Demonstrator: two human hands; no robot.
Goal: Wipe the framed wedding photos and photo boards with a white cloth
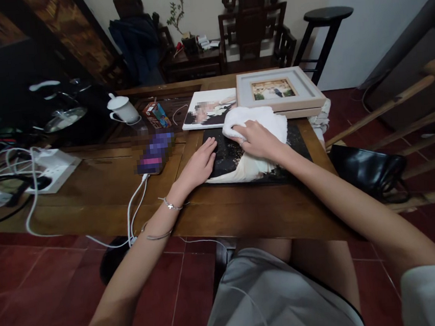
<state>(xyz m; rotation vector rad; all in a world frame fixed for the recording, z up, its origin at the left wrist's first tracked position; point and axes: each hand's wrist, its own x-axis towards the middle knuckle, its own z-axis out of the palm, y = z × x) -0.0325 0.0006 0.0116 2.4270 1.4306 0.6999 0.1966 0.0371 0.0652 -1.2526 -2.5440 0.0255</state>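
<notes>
A dark photo panel with a pale dress in its picture lies flat on the wooden table. My right hand grips a white cloth and presses it on the panel's upper part. Part of the picture is hidden under the cloth and that hand. Against the panel's left edge rests my left hand, flat with its fingers stretched out. Just behind the panel lie a white-edged photo panel and, to its right, a light-framed picture stacked on another frame.
Left of my left arm, a phone is plugged into a white cable. A lidded white cup and a small carton stand behind it. A power strip with tangled cords sits far left. A wooden chair stands at right.
</notes>
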